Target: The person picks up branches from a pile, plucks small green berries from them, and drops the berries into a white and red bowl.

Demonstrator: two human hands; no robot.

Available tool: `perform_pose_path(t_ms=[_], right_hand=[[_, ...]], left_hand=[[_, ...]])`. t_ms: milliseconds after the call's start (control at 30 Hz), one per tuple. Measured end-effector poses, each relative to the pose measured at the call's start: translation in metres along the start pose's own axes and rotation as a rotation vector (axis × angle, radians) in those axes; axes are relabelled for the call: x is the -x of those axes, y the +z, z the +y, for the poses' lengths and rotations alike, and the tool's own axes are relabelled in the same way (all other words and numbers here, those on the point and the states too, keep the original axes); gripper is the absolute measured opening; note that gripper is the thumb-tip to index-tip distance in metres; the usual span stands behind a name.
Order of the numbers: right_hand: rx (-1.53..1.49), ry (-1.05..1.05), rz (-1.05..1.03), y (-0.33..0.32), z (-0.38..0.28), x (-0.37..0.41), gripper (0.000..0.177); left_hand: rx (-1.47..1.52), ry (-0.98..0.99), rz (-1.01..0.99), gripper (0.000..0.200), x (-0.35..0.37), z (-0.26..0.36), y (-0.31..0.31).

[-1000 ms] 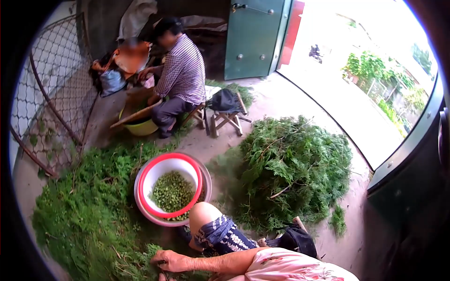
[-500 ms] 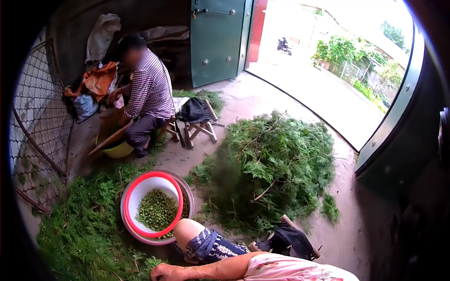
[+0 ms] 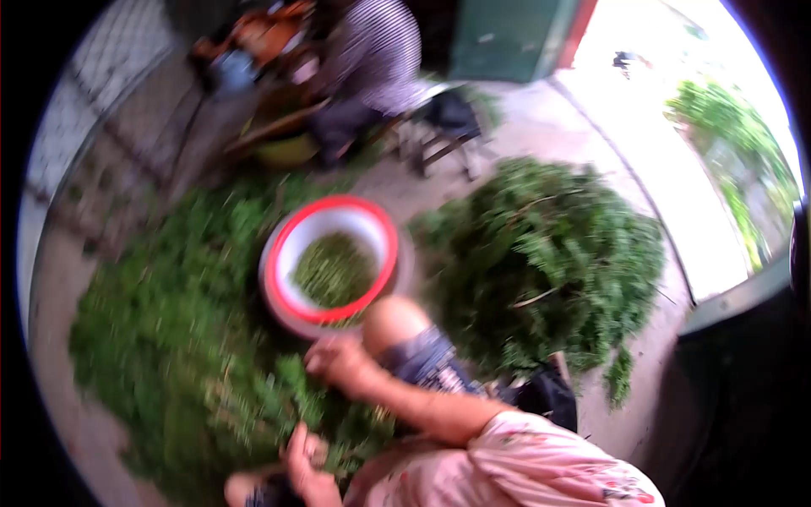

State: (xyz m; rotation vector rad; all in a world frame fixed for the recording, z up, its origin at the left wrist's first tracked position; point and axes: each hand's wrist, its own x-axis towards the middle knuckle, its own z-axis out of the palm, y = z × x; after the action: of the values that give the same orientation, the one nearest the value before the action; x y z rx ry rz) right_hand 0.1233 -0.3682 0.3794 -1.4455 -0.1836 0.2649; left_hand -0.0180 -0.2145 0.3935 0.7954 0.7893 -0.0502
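Note:
My right hand (image 3: 340, 365) is curled in front of my bare knee, just below the bowl; motion blur hides what its fingers hold, if anything. Lower down, my left hand (image 3: 306, 460) has its fingers closed round the base of a leafy green sprig (image 3: 296, 393), which rises toward my right hand. A white bowl with a red rim (image 3: 390, 245) stands inside a wider pinkish basin (image 3: 272, 296). Small green cones or berries (image 3: 334, 270) lie in the bowl.
Cut greenery (image 3: 160, 338) covers the floor at left, and a large heap of branches (image 3: 557, 262) lies at right. Another person (image 3: 372, 68) sits by a yellow tub (image 3: 287, 152). Behind them are a folding stool (image 3: 448, 135) and a green door (image 3: 503, 38).
My view has tilted down, so the bowl and heap sit higher and farther right. My right hand has come up toward the bowl, and my left hand has entered view with the sprig.

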Motion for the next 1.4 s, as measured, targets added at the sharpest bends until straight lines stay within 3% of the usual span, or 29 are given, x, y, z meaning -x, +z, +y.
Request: perform_pose_path(t_ms=[33, 67, 100, 167, 233, 333, 467, 567, 600, 700, 833, 1033, 1200, 1400], right_hand=[[-0.278, 0.278, -0.043, -0.004, 0.0, -0.006, 0.012], [-0.2, 0.155, -0.05, -0.008, 0.001, -0.005, 0.013], [-0.292, 0.31, -0.033, -0.005, -0.015, -0.004, 0.012], [-0.68, 0.419, -0.099, -0.001, 0.022, -0.004, 0.009], [-0.777, 0.524, -0.179, 0.008, 0.027, 0.005, 0.009], [-0.68, 0.598, -0.218, 0.025, 0.018, 0.015, 0.012], [-0.478, 0.591, -0.306, 0.037, 0.001, 0.017, 0.009], [-0.537, 0.609, -0.33, 0.046, 0.009, 0.024, 0.006], [-0.647, 0.607, -0.297, 0.051, 0.019, 0.025, 0.005], [-0.61, 0.482, -0.445, 0.049, 0.029, 0.029, 0.011], [-0.613, 0.452, -0.629, 0.05, 0.009, 0.028, 0.035], [-0.428, 0.592, -0.848, 0.053, -0.006, 0.026, 0.047], [-0.111, 0.478, -0.817, 0.055, -0.018, 0.022, 0.042], [0.165, 0.301, -0.806, 0.05, -0.015, 0.018, 0.038]], left_hand=[[-0.071, -0.016, 0.141, 0.034, 0.002, 0.002, 0.009], [-0.082, 0.124, 0.163, 0.031, 0.01, 0.003, 0.021], [-0.065, 0.09, 0.121, 0.029, 0.012, 0.006, 0.018], [0.046, 0.08, 0.144, 0.027, 0.008, 0.003, 0.016], [0.09, 0.101, 0.052, 0.026, 0.009, 0.004, 0.012], [0.272, 0.063, -0.076, 0.013, 0.009, 0.003, -0.003], [0.434, -0.067, -0.137, 0.027, 0.008, -0.003, -0.019], [0.56, -0.073, -0.258, 0.013, 0.011, -0.005, -0.019], [0.557, -0.067, -0.242, 0.016, 0.012, -0.006, -0.02], [0.553, -0.056, -0.107, 0.016, 0.01, -0.01, -0.027], [0.511, -0.054, 0.005, 0.013, 0.012, -0.008, -0.03], [0.58, -0.094, -0.142, 0.01, 0.011, -0.017, -0.045], [0.565, -0.109, -0.106, 0.008, 0.028, -0.001, -0.03], [0.278, 0.017, 0.104, 0.009, 0.03, -0.005, -0.029]])
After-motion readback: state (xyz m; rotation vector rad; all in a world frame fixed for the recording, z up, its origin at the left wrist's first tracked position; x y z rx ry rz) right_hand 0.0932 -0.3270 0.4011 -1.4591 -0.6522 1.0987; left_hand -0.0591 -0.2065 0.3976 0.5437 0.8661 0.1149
